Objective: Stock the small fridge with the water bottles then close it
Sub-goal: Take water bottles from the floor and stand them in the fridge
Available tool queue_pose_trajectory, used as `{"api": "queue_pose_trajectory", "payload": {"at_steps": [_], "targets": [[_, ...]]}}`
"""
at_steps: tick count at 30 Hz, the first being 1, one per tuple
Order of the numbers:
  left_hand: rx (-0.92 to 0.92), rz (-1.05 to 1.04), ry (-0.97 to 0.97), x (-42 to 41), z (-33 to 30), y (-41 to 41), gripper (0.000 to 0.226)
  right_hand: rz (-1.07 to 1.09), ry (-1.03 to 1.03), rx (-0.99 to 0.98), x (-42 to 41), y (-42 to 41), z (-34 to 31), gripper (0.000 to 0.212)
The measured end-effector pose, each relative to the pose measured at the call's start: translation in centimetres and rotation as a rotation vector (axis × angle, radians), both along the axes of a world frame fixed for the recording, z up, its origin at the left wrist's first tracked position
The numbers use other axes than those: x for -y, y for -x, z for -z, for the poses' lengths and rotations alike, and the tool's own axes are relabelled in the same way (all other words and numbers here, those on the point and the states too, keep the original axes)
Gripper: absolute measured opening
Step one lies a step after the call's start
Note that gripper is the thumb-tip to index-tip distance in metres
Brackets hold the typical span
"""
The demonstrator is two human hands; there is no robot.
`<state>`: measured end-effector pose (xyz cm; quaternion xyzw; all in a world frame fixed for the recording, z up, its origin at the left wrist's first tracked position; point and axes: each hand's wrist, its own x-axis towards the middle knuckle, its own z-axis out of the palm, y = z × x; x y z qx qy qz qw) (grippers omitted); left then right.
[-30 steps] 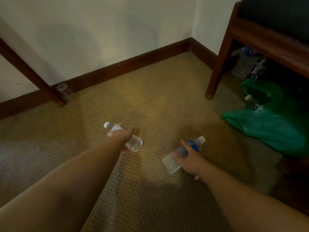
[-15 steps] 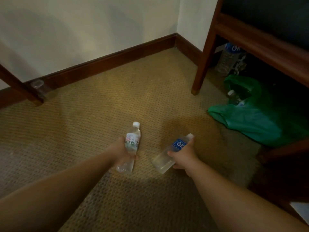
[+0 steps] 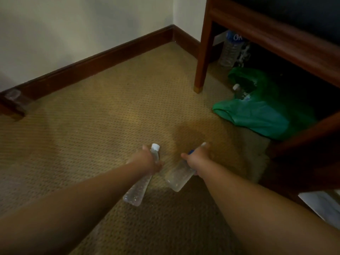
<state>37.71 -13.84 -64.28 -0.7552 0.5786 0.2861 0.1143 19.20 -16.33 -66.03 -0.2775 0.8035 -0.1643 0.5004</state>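
Clear plastic bottles, one gripped by each fist: left hand (image 3: 147,160) bottle (image 3: 140,186) and right hand (image 3: 197,160) bottle (image 3: 179,178) both cap-forward, bases trailing toward body; fridge unseen.

Floor: tan woven carpet (image 3: 92,137) | On it: green plastic bag (image 3: 257,115), upright large bottle (image 3: 230,50), wooden furniture leg (image 3: 201,61), clear cup (image 3: 13,94) by baseboard

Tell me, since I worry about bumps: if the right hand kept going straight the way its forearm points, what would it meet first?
Probably only bare carpet; the right hand, holding a bottle, points up-left toward the baseboard. Depth is unclear.
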Motion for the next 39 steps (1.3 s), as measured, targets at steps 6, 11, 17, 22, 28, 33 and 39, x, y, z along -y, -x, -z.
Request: {"api": "queue_pose_trajectory", "payload": {"at_steps": [6,11,17,22,28,33,39], "targets": [[-0.099,0.107,0.061,-2.1,-0.6,-0.2,0.073,-0.047,0.034,0.172,-4.2,4.8,-1.3,0.104],[-0.268,0.275,0.187,-2.7,-5.8,1.7,0.062,-0.448,0.227,-0.040,-8.3,9.1,-7.9,0.092],[-0.534,0.501,0.334,-2.5,-19.9,9.4,0.045,-0.498,0.494,-0.177,-15.2,16.0,-19.5,0.085],[-0.714,0.649,0.474,-5.8,-28.0,16.1,0.054,-0.293,0.641,-0.167,-22.1,22.1,-26.5,0.079],[-0.909,0.735,0.496,-10.1,-32.1,22.7,0.065,-0.037,0.819,-0.314,-26.9,28.1,-30.1,0.073],[-0.969,0.782,0.448,-12.0,-33.7,27.2,0.065,0.111,0.911,-0.440,-25.4,32.6,-29.5,0.066],[-0.984,0.755,0.470,-12.9,-33.7,30.7,0.067,0.037,0.840,-0.670,-19.9,37.9,-29.0,0.057]]}}
